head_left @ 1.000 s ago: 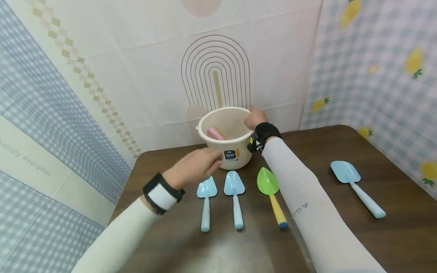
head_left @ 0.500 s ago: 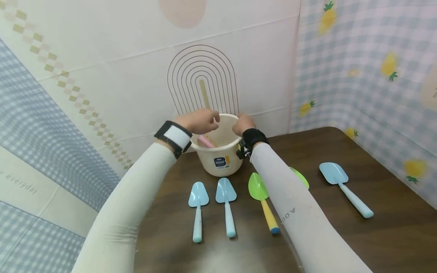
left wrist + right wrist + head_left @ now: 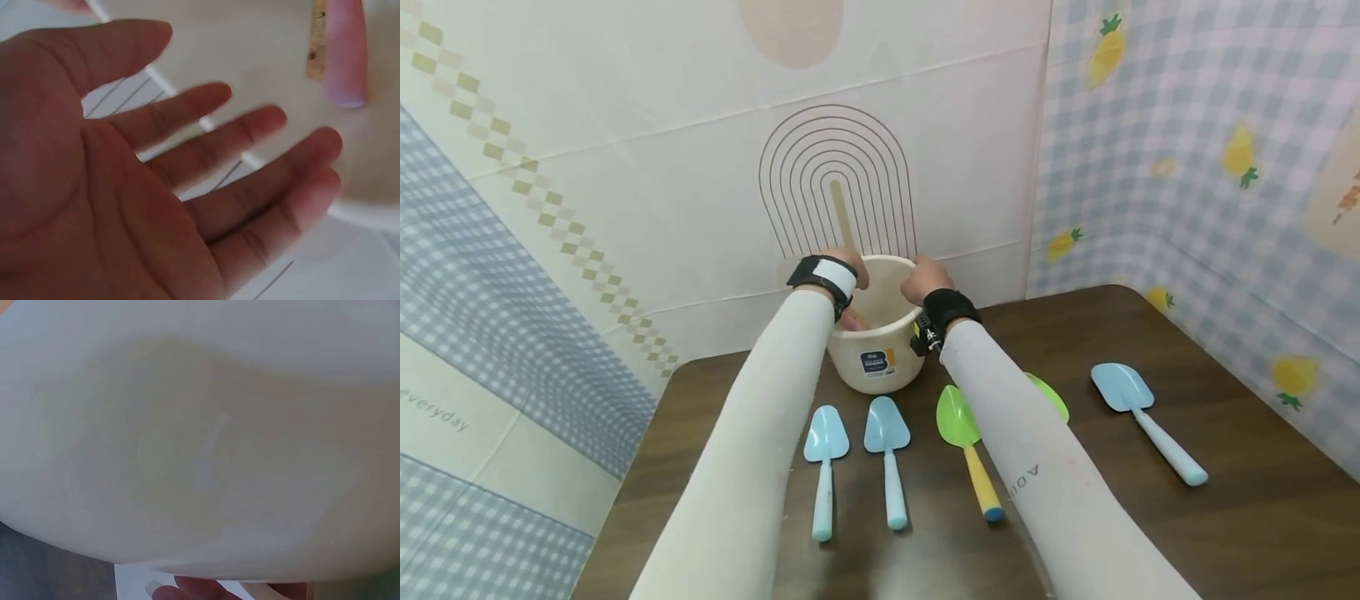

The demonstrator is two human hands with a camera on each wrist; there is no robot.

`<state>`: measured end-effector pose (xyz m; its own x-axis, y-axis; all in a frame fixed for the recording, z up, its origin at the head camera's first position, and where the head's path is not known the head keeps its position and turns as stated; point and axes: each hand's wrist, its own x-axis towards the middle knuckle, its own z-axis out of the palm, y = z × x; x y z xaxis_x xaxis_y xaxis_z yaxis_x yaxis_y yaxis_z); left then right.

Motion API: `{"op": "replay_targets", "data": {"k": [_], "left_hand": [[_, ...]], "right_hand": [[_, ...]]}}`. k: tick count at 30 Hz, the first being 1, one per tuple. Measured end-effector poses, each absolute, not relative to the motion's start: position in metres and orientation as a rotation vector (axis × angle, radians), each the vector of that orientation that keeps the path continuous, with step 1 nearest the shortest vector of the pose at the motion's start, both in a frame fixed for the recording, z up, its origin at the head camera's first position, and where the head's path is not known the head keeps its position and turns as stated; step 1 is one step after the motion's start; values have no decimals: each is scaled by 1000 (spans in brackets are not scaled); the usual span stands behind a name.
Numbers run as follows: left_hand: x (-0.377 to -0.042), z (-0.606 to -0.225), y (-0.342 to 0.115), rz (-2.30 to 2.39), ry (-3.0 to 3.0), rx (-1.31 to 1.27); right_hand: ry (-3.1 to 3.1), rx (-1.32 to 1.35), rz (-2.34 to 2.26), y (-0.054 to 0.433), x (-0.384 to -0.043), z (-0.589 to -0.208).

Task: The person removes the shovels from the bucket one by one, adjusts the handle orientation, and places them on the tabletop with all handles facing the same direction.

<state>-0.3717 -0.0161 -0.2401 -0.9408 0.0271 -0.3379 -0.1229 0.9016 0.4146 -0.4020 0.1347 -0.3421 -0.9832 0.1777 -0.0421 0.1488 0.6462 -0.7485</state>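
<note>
A cream bucket (image 3: 848,362) with a dark blue label stands near the back of the table. My right hand (image 3: 927,282) grips its right rim; in the right wrist view the bucket wall (image 3: 187,456) hides most of that hand, with fingers (image 3: 194,590) showing at the bottom. Over the left rim is my left hand (image 3: 855,271), its fingers spread and relaxed in the left wrist view, holding nothing. Inside the bucket lie a pink rod-like piece (image 3: 345,56) and a tan spotted strip (image 3: 316,44), apart from the left fingertips.
On the brown table (image 3: 700,417), two blue trowels (image 3: 826,437) (image 3: 887,429) and a green trowel (image 3: 957,419) with a yellow handle lie before the bucket. Another green blade (image 3: 1051,398) is partly behind the right forearm. A third blue trowel (image 3: 1123,387) lies right. A printed curtain (image 3: 700,167) hangs behind.
My left hand has moved from in front of the bucket up and over to its left rim. The right hand stays on the right rim. The head view has shifted slightly.
</note>
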Motion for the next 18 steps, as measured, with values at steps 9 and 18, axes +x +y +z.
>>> {"op": "replay_targets", "data": {"k": [9, 18], "left_hand": [[-375, -252, -23, 824, 2702, -236], [-374, -246, -21, 684, 2698, -273]], "right_hand": [[-2812, -266, 1267, 125, -406, -343], [-2812, -258, 1251, 127, -409, -343]]}}
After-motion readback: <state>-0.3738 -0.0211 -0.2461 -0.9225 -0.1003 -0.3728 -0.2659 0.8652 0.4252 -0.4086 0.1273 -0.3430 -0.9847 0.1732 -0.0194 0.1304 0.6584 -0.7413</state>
